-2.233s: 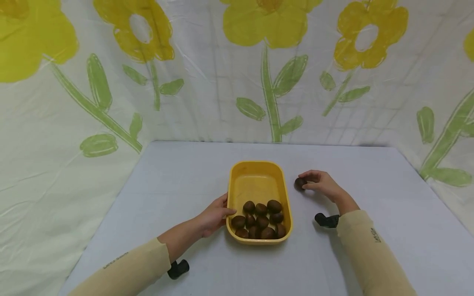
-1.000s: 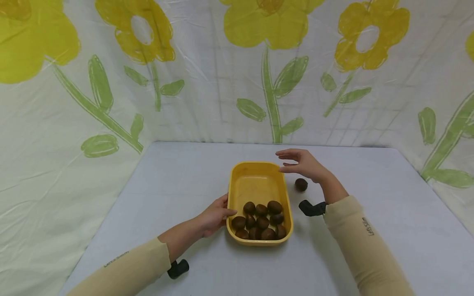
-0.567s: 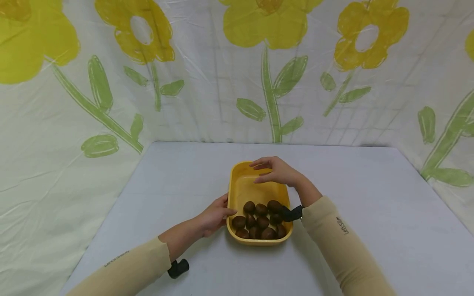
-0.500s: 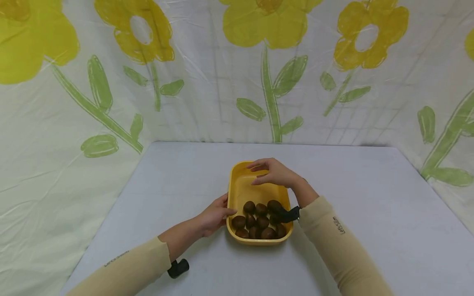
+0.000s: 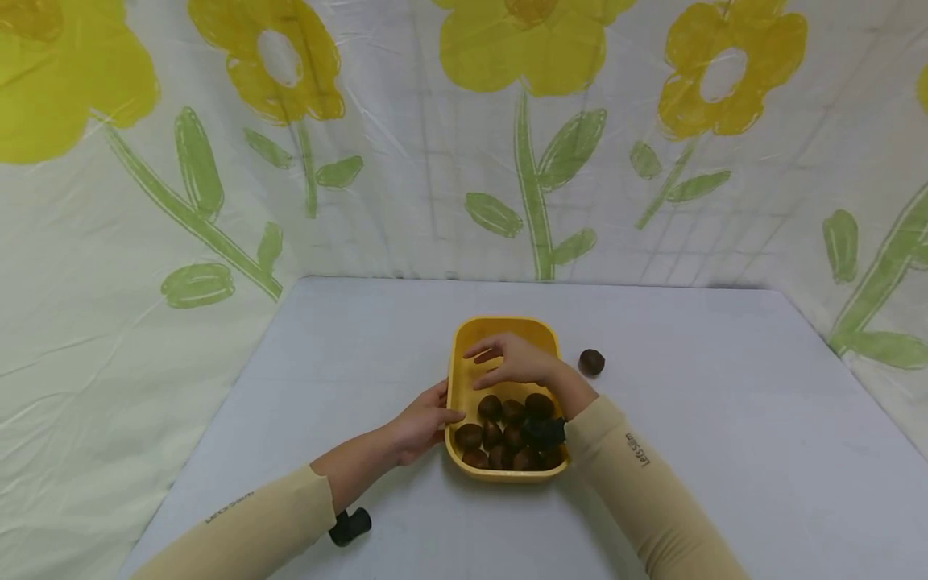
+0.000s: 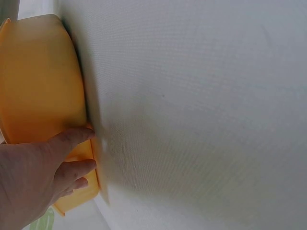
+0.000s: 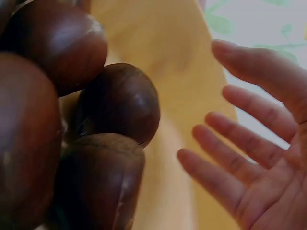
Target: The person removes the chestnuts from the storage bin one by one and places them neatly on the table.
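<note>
One chestnut [image 5: 591,362] beside yellow tray [image 5: 532,329]; right hand [image 5: 516,359] over tray.

Way into the tray [image 5: 507,325]: both side walls partly blocked, near half packed.
Left fingers [image 6: 73,172] grip the left wall; right forearm [image 5: 574,391] crosses the right rim, black wrist mount [image 5: 542,432] over the chestnuts [image 5: 491,436] near that side. Right fingers [image 7: 211,177] spread over the tray, apart from the chestnuts. Far rim accessible, with free surface [image 5: 674,346] up to the flowered backdrop [image 5: 406,217]. Lone chestnut [image 5: 591,362] just right of the tray: approach free from far and right, forearm near on the left.
</note>
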`<state>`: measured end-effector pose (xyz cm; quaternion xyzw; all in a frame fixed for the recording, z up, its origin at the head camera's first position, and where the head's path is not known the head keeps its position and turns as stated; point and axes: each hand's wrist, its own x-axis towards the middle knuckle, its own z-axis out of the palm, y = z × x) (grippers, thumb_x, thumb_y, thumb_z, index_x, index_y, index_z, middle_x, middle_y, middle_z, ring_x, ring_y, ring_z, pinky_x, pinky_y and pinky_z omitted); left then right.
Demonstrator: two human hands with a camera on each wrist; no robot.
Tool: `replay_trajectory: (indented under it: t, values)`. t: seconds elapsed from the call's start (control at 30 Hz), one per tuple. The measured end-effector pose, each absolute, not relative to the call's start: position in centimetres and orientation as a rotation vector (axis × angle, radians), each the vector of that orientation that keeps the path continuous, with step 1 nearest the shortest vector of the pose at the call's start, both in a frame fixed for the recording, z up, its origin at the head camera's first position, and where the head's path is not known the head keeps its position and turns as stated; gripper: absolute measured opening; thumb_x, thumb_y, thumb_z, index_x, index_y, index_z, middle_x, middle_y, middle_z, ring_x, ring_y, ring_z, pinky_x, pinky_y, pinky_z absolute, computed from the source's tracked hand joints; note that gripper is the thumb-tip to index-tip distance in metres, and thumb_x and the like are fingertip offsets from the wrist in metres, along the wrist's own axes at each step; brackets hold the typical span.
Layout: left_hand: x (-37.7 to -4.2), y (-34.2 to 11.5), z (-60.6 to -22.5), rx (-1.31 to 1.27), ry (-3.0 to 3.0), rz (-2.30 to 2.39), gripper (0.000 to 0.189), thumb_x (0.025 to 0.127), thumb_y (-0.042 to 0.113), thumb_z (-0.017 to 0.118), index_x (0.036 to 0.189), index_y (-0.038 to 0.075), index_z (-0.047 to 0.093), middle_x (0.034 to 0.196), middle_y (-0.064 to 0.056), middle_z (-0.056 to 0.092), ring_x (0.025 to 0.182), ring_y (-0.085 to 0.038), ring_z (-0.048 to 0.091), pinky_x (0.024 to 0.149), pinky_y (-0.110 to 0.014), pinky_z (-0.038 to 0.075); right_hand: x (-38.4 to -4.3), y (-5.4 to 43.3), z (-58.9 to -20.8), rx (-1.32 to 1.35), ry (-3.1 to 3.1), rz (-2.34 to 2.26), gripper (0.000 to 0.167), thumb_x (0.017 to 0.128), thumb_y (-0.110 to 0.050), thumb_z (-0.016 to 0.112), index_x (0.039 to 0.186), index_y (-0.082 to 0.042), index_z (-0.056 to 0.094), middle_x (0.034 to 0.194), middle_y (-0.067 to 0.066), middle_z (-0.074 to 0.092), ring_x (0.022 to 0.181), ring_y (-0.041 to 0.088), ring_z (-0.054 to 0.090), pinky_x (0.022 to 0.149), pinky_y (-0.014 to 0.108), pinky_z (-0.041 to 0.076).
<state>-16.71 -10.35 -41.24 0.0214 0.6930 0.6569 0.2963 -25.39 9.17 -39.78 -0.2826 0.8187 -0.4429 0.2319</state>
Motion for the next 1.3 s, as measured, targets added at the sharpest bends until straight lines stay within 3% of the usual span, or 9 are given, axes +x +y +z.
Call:
replay_trajectory:
  t: [0.2, 0.4, 0.67, 1.03, 1.3]
  values:
    - [-16.6, -10.4, -41.2, 0.043, 1.838, 1.752, 0.062, 0.095, 0.004, 0.043, 0.150, 0.011, 0.015, 0.153, -0.012, 0.028, 0.128, -0.030, 0.044, 0.100, -0.047, 0.043, -25.2, 9.0, -40.6, -0.794, 2.292, -1.029, 0.049, 0.074, -0.020, 0.078, 0.119, -0.009, 0.062, 0.121, 0.005, 0.062, 0.114, 0.024, 0.058, 0.095, 0.035, 0.049]
    - [-16.7, -10.3, -41.3, 0.060, 1.825, 1.764, 0.062, 0.095, 0.003, 0.041, 0.150, 0.010, 0.013, 0.153, -0.014, 0.026, 0.130, -0.032, 0.042, 0.100, -0.048, 0.043, -25.0, 8.9, -40.6, -0.884, 2.222, -0.956, 0.041, 0.074, -0.015, 0.078, 0.111, -0.003, 0.066, 0.112, 0.009, 0.066, 0.108, 0.025, 0.059, 0.097, 0.037, 0.047]
    - [-16.7, -10.3, -41.3, 0.065, 1.829, 1.766, 0.062, 0.095, 0.003, 0.041, 0.150, 0.009, 0.013, 0.151, -0.015, 0.030, 0.127, -0.032, 0.045, 0.100, -0.047, 0.043, -25.0, 9.0, -40.7, -0.914, 2.074, -0.935, 0.026, 0.076, 0.000, 0.071, 0.101, 0.003, 0.067, 0.099, 0.013, 0.070, 0.089, 0.012, 0.065, 0.082, 0.024, 0.053]
    - [-16.7, -10.2, -41.2, 0.052, 1.821, 1.761, 0.062, 0.095, 0.004, 0.042, 0.150, 0.010, 0.014, 0.151, -0.013, 0.030, 0.128, -0.031, 0.044, 0.100, -0.047, 0.043, -25.5, 9.8, -40.0, -0.958, 2.167, -0.997, 0.022, 0.076, -0.007, 0.072, 0.098, -0.004, 0.069, 0.094, 0.006, 0.070, 0.087, 0.011, 0.064, 0.081, 0.025, 0.052]
    - [-16.7, -10.2, -41.2, 0.052, 1.825, 1.759, 0.062, 0.095, 0.004, 0.042, 0.150, 0.010, 0.013, 0.152, -0.013, 0.029, 0.129, -0.031, 0.043, 0.101, -0.046, 0.043, -25.8, 11.3, -38.6, -0.858, 2.267, -1.077, 0.025, 0.079, -0.012, 0.071, 0.103, -0.008, 0.068, 0.101, 0.004, 0.069, 0.095, 0.014, 0.062, 0.086, 0.030, 0.052]
